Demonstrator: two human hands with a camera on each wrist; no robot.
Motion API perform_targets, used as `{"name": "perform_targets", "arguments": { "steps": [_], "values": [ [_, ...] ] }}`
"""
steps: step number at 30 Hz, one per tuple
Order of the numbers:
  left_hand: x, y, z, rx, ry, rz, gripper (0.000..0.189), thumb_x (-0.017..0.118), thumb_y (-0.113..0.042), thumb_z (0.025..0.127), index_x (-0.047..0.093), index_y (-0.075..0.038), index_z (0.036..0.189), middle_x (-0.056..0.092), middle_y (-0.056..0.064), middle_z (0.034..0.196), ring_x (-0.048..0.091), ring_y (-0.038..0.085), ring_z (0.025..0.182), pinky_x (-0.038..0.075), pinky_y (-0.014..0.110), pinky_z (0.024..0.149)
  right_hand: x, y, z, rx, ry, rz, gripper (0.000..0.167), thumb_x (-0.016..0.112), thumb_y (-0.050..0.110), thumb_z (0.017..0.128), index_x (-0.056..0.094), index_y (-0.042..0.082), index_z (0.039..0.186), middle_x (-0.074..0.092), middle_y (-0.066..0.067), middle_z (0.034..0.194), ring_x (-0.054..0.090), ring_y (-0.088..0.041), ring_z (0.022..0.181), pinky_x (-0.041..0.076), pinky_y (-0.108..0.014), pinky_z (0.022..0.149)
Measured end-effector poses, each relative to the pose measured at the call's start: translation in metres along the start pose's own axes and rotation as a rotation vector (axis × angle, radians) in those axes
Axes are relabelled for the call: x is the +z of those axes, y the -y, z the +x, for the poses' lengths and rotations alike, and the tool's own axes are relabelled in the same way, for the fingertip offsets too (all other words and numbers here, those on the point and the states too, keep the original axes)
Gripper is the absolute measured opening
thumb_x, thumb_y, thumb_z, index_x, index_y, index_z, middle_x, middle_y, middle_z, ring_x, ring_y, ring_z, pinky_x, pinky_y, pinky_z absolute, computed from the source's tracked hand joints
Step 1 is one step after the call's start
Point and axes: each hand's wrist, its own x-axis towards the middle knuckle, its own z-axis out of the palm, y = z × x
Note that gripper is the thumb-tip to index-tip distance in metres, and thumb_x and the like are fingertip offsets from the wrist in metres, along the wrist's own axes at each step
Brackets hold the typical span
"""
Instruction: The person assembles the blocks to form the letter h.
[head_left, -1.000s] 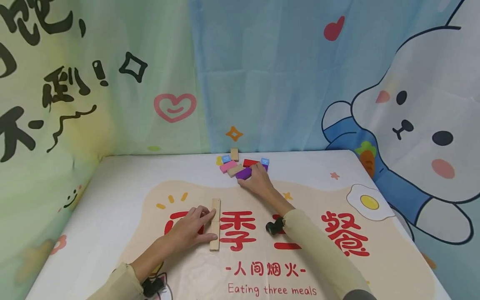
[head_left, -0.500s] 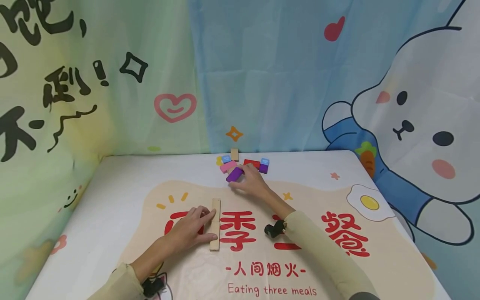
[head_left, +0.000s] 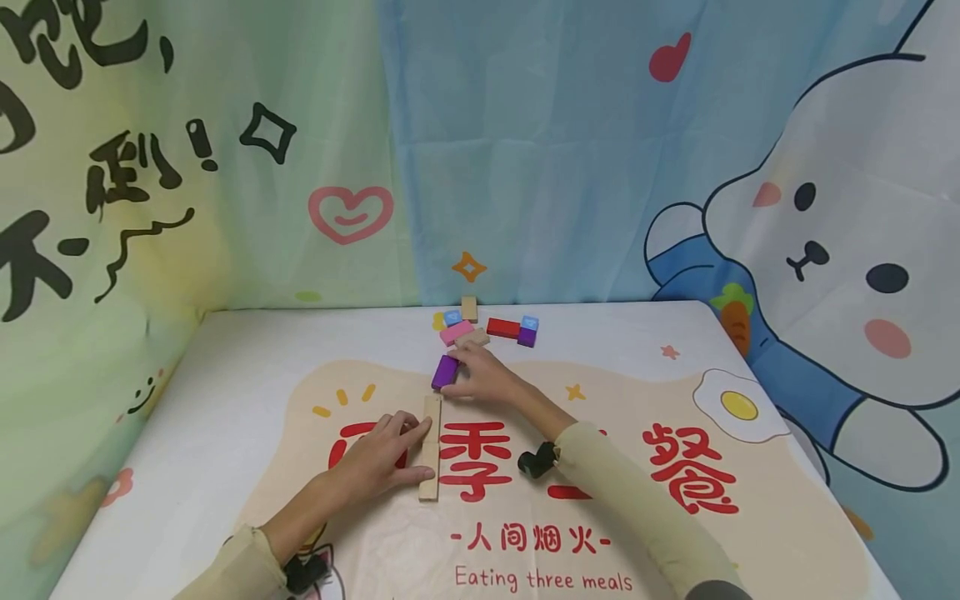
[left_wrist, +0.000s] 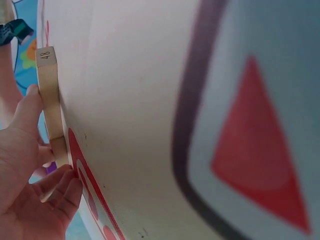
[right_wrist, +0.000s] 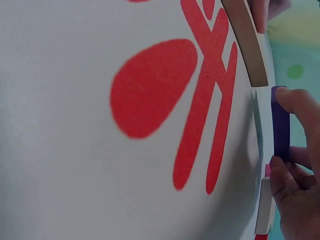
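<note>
Two plain wooden blocks (head_left: 430, 454) lie end to end in a row on the printed tablecloth; the nearer one shows the number 48 on its end in the left wrist view. My left hand (head_left: 386, 452) rests beside the row, thumb and fingers touching its left side. A purple block (head_left: 444, 372) is pinched between the thumb and fingers of my right hand (head_left: 483, 375), just beyond the far end of the row. In the right wrist view, a small gap separates the purple block (right_wrist: 281, 122) from the wooden row (right_wrist: 247, 42).
At the table's back lie a pink block (head_left: 457, 333), a wooden block (head_left: 472, 337), a red block (head_left: 503, 328) and another purple block (head_left: 527, 337). Small blue blocks (head_left: 452, 318) and an upright wooden block (head_left: 469, 309) are near them. A printed curtain (head_left: 525, 183) hangs behind.
My right hand has taken the purple block out of the pile and brought it left and nearer, to the far end of the wooden row. The left hand has stayed still.
</note>
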Motion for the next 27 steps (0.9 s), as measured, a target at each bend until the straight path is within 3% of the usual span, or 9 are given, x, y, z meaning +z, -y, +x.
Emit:
{"name": "perform_targets", "arguments": {
  "steps": [10, 19, 27],
  "values": [
    [0.001, 0.001, 0.000, 0.010, 0.003, 0.020, 0.077, 0.067, -0.054, 0.085, 0.045, -0.013, 0.146, 0.051, 0.005, 0.128, 0.046, 0.016, 0.107, 0.048, 0.026, 0.076, 0.005, 0.002, 0.005, 0.031, 0.076, 0.032, 0.073, 0.074, 0.036, 0.084, 0.046, 0.005, 0.143, 0.048, -0.015, 0.137, 0.051, -0.023, 0.119, 0.044, -0.040, 0.106],
    [0.001, 0.000, 0.000, -0.005, 0.005, 0.012, 0.078, 0.065, -0.056, 0.085, 0.043, -0.015, 0.147, 0.050, 0.004, 0.130, 0.046, 0.015, 0.109, 0.049, 0.027, 0.079, 0.003, -0.002, 0.008, -0.038, 0.107, 0.055, 0.071, 0.075, 0.036, 0.084, 0.049, 0.004, 0.141, 0.054, -0.013, 0.129, 0.055, -0.019, 0.109, 0.048, -0.034, 0.097],
    [-0.001, 0.000, 0.000, -0.004, 0.009, 0.005, 0.077, 0.066, -0.054, 0.085, 0.043, -0.014, 0.147, 0.050, 0.005, 0.130, 0.046, 0.016, 0.109, 0.050, 0.027, 0.078, 0.000, 0.000, 0.011, -0.084, 0.155, 0.031, 0.070, 0.073, 0.035, 0.086, 0.047, 0.004, 0.143, 0.053, -0.010, 0.128, 0.050, -0.015, 0.100, 0.044, -0.024, 0.083]
  ]
}}
